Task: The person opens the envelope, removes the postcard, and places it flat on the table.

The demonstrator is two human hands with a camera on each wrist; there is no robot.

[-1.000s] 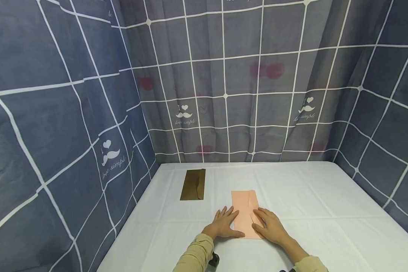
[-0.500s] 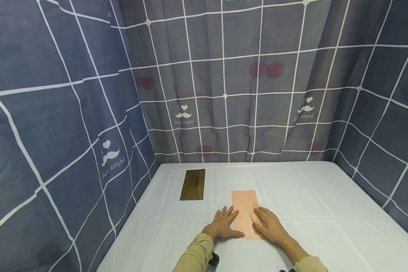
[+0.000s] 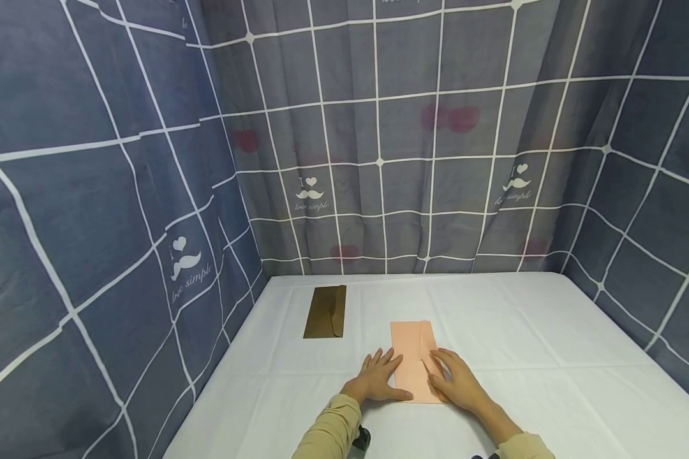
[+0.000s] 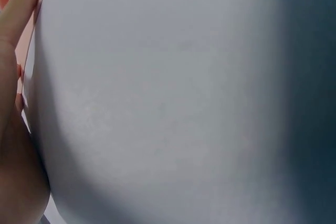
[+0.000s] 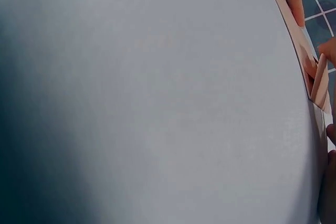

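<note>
A pink envelope (image 3: 407,344) lies lengthwise on the white tabletop. My left hand (image 3: 373,380) rests along its left edge, fingers spread and thumb laid across the near corner. On the opposite side, my right hand (image 3: 458,380) has its bent fingers and thumb at the long side flap, which stands partly raised. The right wrist view catches this lifted flap (image 5: 320,85) at its right margin, a fingertip against its top. Only a strip of the left thumb side shows in the left wrist view. The right palm hides part of the envelope's right edge.
A brown envelope (image 3: 324,312) lies farther back on the left, its side flap facing right. White cloth covers the table (image 3: 511,319). Grey-blue checked curtains (image 3: 350,140) enclose the left, back and right sides.
My right hand has shifted very slightly to the right at the flap, and the flap's slit looks a little wider. The left hand and the brown envelope keep their places.
</note>
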